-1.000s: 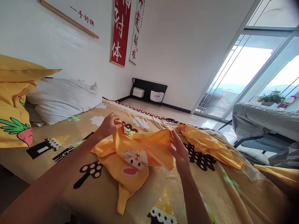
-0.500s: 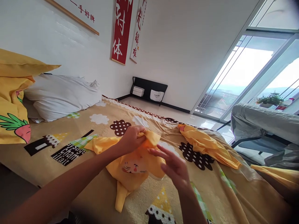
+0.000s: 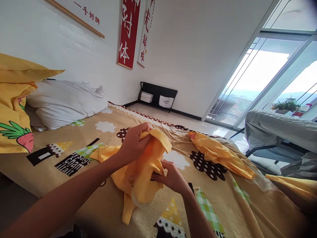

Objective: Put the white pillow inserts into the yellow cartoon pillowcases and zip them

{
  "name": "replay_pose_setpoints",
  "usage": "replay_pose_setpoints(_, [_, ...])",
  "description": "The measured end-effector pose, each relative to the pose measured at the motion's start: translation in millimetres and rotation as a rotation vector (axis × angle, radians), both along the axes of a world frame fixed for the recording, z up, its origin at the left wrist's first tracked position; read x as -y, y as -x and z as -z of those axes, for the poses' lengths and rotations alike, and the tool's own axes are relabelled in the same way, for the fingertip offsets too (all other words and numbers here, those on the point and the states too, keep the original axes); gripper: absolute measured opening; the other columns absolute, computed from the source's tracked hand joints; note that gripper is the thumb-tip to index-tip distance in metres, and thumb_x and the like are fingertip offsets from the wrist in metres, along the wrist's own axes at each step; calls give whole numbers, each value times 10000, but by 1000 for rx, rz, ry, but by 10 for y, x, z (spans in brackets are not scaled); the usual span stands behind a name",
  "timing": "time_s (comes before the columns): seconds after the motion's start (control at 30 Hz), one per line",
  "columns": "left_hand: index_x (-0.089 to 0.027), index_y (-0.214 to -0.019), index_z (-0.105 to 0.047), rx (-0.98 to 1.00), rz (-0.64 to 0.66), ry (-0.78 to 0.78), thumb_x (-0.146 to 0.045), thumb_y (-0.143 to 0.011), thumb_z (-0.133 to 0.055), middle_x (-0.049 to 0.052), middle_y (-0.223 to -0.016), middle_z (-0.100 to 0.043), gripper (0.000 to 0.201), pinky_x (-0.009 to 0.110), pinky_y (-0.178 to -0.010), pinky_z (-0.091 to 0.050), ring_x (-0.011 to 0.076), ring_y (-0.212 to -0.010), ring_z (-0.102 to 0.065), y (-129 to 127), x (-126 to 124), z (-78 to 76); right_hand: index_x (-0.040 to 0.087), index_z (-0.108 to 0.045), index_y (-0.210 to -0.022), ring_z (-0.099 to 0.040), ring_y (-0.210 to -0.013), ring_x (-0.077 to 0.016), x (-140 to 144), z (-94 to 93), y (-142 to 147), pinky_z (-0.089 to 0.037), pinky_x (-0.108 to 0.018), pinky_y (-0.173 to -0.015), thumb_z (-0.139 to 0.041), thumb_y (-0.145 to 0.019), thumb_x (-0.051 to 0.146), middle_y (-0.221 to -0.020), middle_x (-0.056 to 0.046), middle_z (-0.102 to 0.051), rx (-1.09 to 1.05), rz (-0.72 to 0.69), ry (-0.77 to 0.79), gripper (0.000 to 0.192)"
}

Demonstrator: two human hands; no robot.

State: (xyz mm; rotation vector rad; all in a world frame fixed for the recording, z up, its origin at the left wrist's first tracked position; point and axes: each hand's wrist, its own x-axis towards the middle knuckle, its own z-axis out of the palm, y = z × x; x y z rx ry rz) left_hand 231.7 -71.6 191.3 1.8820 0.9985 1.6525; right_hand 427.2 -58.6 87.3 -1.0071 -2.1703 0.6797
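A small yellow garment with a cat face print lies bunched on the patterned tan blanket in the middle of the view. My left hand grips its upper edge and lifts it off the blanket. My right hand pinches the lower fold of the same garment from the right. Part of the cat face is hidden in the folds.
A second yellow cloth lies crumpled to the right on the blanket. A white pillow and a yellow carrot-print pillow sit at the left. A grey covered chair stands at the right by the glass doors.
My left hand has raised the garment's upper edge and folded it over. My right hand, open before, has closed on the lower fold. The cat face is now mostly covered.
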Motion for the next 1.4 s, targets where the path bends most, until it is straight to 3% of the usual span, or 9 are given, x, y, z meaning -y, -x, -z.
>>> replay_pose_setpoints(0.13, [-192,-592,-262,113,-92,16,-289,-755,-566,-23,-573,-384,359,226,-472,-228,96,-538,-278,120,-41,-75,179,-528,-546,-449,-544,-118,-168,125,-25,-310,-233,-547,-602,-710,202,-551,20,-550,102,232,-159,181])
replay_pose_setpoints(0.3, [-189,-578,-277,108,-184,15,-260,-722,-568,-25,-565,-358,333,222,-478,-230,97,-542,-282,249,-154,-62,177,-655,-691,-527,-632,-157,-384,97,-428,-357,-233,-574,-547,-701,237,-635,-4,-620,-66,412,-188,123])
replay_pose_setpoints(0.5, [-188,-569,-319,141,-72,154,-277,-687,-592,-45,-543,-320,311,200,-459,-230,76,-507,-285,264,-290,15,189,-692,-649,-469,-641,-141,-481,-31,-892,-362,-237,-563,-582,-623,262,-713,-18,-567,-264,617,-369,134])
replay_pose_setpoints(0.63, [-191,-581,-322,199,30,278,-340,-677,-665,-62,-521,-315,386,180,-433,-243,59,-468,-300,251,-308,45,182,-649,-669,-553,-797,-175,-409,-91,-1003,-447,-257,-673,-715,-579,279,-913,-55,-643,-304,378,-115,148])
replay_pose_setpoints(0.73, [-198,-613,-321,244,50,319,-376,-670,-700,-66,-521,-338,423,175,-419,-260,64,-454,-349,259,-306,52,184,-678,-960,-624,-817,-208,-280,-124,-981,-508,-313,-703,-824,-530,409,-962,-84,-675,-393,-16,266,507])
replay_pose_setpoints(0.83, [-200,-628,-331,246,47,335,-367,-677,-703,-71,-510,-340,410,174,-409,-259,68,-439,-372,264,-302,50,172,-643,-1166,-666,-811,-235,-188,-143,-852,-532,-372,-713,-819,-516,577,-910,-102,-694,-450,-222,375,786])
replay_pose_setpoints(1.0, [-193,-606,-334,262,87,340,-330,-654,-728,-76,-494,-350,420,166,-401,-259,57,-426,-365,243,-273,11,170,-713,-897,-645,-819,-217,-231,-106,-605,-526,-319,-727,-654,-788,452,-828,-45,-693,-189,-131,334,308])
replay_pose_setpoints(1.17, [-192,-620,-359,384,101,303,-316,-643,-752,-71,-520,-425,413,165,-407,-311,70,-451,-425,298,-193,-141,164,-596,-605,-507,-618,-134,-405,148,-475,-417,-235,-606,-563,-798,376,-624,1,-599,151,150,15,288])
replay_pose_setpoints(1.4, [-189,-620,-396,657,-12,58,-189,-614,-751,-78,-500,-446,355,146,-397,-326,59,-441,-422,566,22,-473,161,-587,-552,-478,-580,-119,-662,495,-365,-298,-227,-551,-512,-719,245,-607,-18,-613,158,330,-51,202])
